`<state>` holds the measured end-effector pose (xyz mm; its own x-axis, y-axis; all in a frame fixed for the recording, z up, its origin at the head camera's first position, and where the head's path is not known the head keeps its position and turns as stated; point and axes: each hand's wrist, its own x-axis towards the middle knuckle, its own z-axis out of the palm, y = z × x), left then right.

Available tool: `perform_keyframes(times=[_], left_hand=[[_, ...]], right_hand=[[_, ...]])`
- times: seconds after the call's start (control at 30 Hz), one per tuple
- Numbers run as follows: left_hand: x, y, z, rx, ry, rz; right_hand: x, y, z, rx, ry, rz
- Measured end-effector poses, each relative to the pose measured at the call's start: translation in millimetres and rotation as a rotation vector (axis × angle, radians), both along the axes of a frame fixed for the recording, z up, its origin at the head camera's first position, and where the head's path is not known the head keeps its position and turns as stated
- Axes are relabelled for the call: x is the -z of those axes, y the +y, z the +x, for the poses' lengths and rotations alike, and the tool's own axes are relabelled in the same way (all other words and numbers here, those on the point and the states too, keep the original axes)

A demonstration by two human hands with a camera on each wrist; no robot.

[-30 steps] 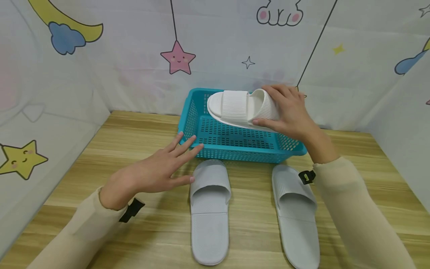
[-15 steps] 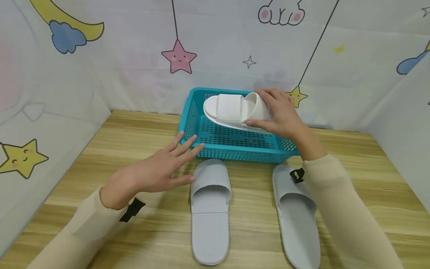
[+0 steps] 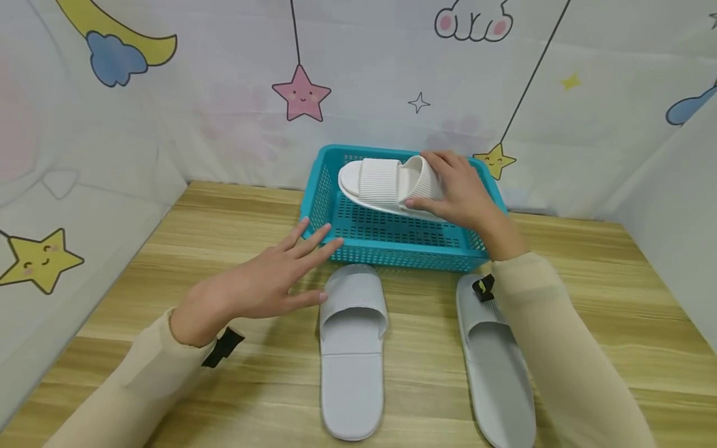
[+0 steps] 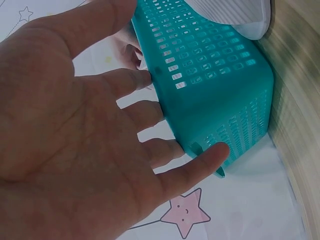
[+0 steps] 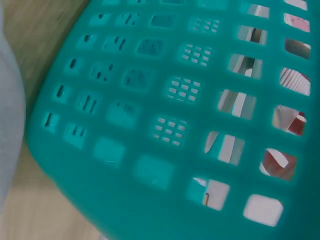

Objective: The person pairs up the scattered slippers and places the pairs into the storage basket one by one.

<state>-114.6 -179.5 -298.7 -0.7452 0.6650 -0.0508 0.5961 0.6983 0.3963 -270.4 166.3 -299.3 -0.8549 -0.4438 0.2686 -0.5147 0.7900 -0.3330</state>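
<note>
"What lay nearest?"

"Two gray slippers on the wood-grain table, toes toward the top of the frame. The left gray slipper sat at bottom centre; the right gray slipper lay at lower right, partly covered by the right sleeve."

"And the left hand?"

"The left hand was left of centre, palm down, fingers straight and spread, grasping nothing. Its fingertips overlapped the near left corner of the blue-green basket; I couldn't tell whether they touched the rim."

"Where was the basket?"

"Mid-frame, just beyond the gray slippers. In the right wrist view its perforated wall filled most of the picture, with bits of white showing through the holes."

"What did the right hand do?"

"The right hand gripped the right end of the white footwear, thumb on the near side. That piece lay sideways within the basket's outline, two ribbed bands showing. I couldn't tell whether it rested on the bottom, or was one slipper or two."

"Farthest back?"

"A pale backdrop with a pink star at upper centre."
</note>
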Motion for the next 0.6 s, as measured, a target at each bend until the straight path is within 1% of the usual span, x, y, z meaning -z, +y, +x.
perform_keyframes(times=[0.1,0.27,0.5,0.6], left_hand=[[0.2,1,-0.5,-0.005,-0.008,-0.003],[1.8,2,-1.4,-0.005,-0.022,-0.004],[1.9,-1,-1.0,-0.004,-0.018,0.007],[1.8,-2,-0.8,0.0,-0.008,0.012]], right_hand=[[2.9,0,-3.1,0.01,-0.042,-0.001],[12.1,4,-7.6,0.033,-0.104,0.001],[17.7,3,-13.0,0.053,-0.137,-0.016],[17.9,2,-14.2,0.082,-0.15,-0.037]])
